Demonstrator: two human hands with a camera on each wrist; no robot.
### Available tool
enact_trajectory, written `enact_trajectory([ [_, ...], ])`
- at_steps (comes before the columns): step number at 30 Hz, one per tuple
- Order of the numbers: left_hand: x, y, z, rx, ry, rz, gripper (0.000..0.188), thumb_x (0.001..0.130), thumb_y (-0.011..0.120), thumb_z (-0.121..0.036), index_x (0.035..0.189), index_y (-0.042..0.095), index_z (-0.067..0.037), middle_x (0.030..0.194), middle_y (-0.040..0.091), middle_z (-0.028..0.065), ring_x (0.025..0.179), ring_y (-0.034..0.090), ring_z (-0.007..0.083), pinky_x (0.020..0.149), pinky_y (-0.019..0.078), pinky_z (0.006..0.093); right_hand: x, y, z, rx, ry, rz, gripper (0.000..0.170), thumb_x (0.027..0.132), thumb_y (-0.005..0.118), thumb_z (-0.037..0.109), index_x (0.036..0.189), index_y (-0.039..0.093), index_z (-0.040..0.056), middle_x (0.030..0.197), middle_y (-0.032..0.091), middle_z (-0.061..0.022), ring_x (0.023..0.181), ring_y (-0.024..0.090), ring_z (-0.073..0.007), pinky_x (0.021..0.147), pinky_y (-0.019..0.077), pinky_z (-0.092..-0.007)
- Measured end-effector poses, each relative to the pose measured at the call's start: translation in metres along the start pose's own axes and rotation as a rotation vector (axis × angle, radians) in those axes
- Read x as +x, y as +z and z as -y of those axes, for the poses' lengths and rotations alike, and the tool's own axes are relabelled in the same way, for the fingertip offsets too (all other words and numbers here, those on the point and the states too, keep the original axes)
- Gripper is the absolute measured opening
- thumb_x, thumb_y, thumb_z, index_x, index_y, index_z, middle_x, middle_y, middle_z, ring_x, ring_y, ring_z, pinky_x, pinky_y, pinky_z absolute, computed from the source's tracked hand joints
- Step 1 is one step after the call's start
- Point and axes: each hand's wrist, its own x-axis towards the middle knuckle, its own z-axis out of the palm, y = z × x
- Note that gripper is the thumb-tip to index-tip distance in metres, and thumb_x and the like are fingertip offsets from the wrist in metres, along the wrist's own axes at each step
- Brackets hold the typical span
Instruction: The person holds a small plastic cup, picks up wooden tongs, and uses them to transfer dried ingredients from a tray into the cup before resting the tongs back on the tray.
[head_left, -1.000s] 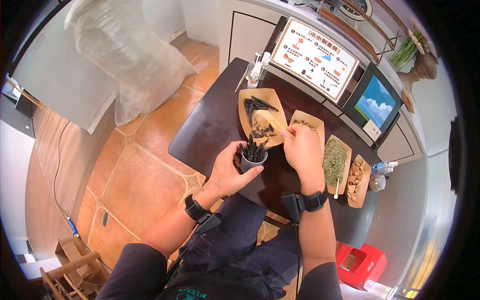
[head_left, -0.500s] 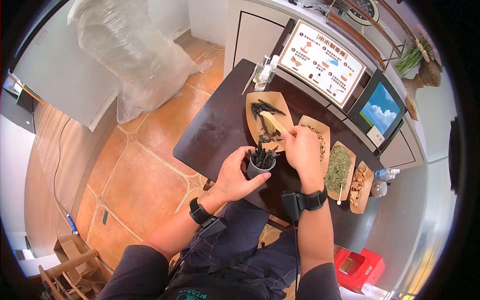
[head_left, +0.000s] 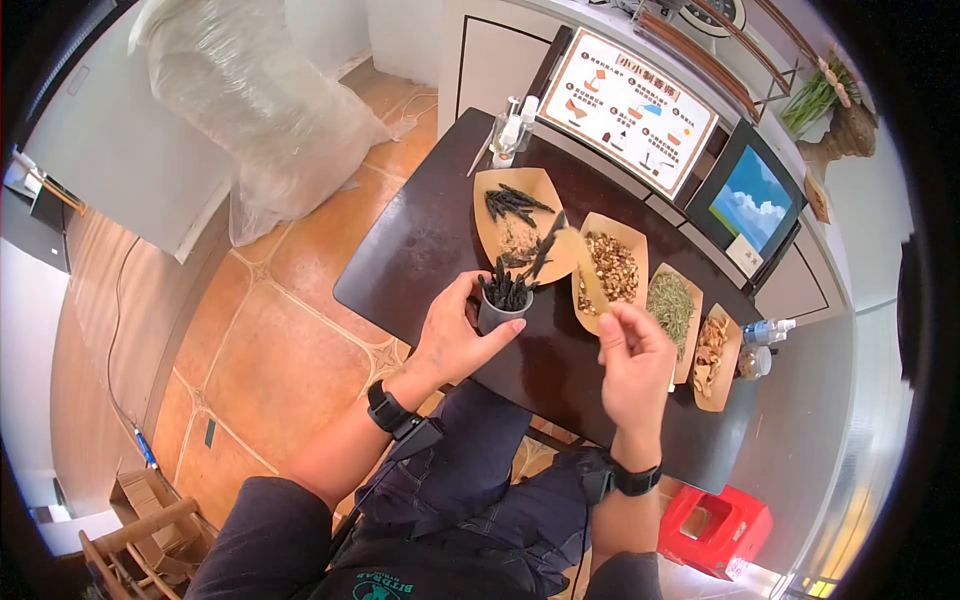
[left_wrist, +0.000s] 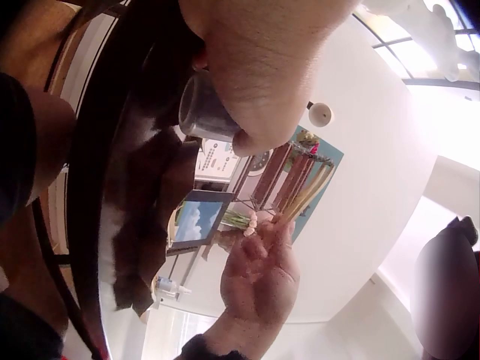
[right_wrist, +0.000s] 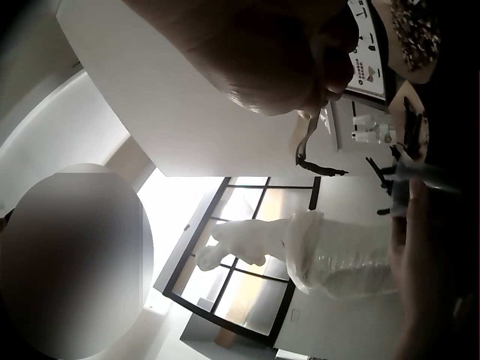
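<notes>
In the head view my left hand (head_left: 447, 335) grips a small grey cup (head_left: 495, 319) upright over the table's near part. Dark, dried, stick-like pieces (head_left: 508, 290) stand up out of the cup. My right hand (head_left: 638, 365) pinches pale wooden tongs (head_left: 594, 282), whose two arms show in the left wrist view. At their tip hangs one long dark piece (right_wrist: 322, 168), to the right of the cup. Behind the cup lies a paper tray (head_left: 546, 188) with more dark pieces and light brown crumbs (head_left: 517, 236).
Further paper trays hold chopped brown bits (head_left: 610, 265), dried green herb (head_left: 668, 312) and tan curled slices (head_left: 711, 355). Small bottles (head_left: 512, 132) stand at the table's back left, a blue-labelled bottle (head_left: 762, 333) and jar (head_left: 755, 362) at right. An illustrated sign (head_left: 632, 112) leans behind.
The right hand has drawn back from the tray toward the body, and the tongs have lifted a dark piece out of it. The left hand keeps its hold on the cup.
</notes>
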Motion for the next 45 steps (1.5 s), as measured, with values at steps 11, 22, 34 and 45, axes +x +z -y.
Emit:
enact_trajectory([
  [11, 0.0, -0.002, -0.004, -0.026, -0.021, -0.003, 0.06, 0.075, 0.087, -0.026, 0.119, 0.055, 0.002, 0.085, 0.058, 0.0031, 0.066, 0.05, 0.0087, 0.06, 0.0434, 0.0233, -0.024, 0.008, -0.014, -0.266, -0.19, 0.035, 0.013, 0.09, 0.071, 0.005, 0.097, 0.068, -0.0047, 0.084, 0.065, -0.0144, 0.072, 0.064, -0.0252, 0.067, 0.0495, -0.0316],
  [22, -0.001, -0.002, 0.0, 0.009, 0.001, 0.006, 0.06, 0.075, 0.087, -0.024, 0.119, 0.056, 0.002, 0.086, 0.059, 0.0034, 0.067, 0.051, 0.009, 0.061, 0.0442, 0.024, -0.028, 0.001, 0.001, -0.437, -0.232, 0.072, 0.011, 0.09, 0.07, 0.006, 0.097, 0.068, -0.0031, 0.086, 0.066, -0.0159, 0.075, 0.066, -0.0318, 0.068, 0.0508, -0.0351],
  [34, -0.001, -0.002, -0.003, 0.002, -0.004, 0.015, 0.061, 0.074, 0.086, -0.025, 0.119, 0.056, 0.002, 0.087, 0.06, 0.0052, 0.07, 0.052, 0.0116, 0.064, 0.0457, 0.026, -0.028, -0.003, 0.002, -0.405, -0.137, 0.106, 0.012, 0.09, 0.07, 0.006, 0.096, 0.068, -0.0042, 0.085, 0.066, -0.0154, 0.073, 0.065, -0.029, 0.067, 0.0493, -0.0331],
  [45, -0.001, -0.002, -0.002, -0.061, -0.019, 0.028, 0.059, 0.076, 0.085, -0.024, 0.119, 0.056, 0.002, 0.088, 0.06, 0.0043, 0.07, 0.051, 0.0107, 0.063, 0.0446, 0.0259, 0.034, -0.002, -0.004, -0.635, -0.249, -0.07, 0.016, 0.091, 0.069, 0.015, 0.096, 0.07, 0.0, 0.089, 0.067, -0.0163, 0.082, 0.066, -0.0349, 0.073, 0.0508, -0.042],
])
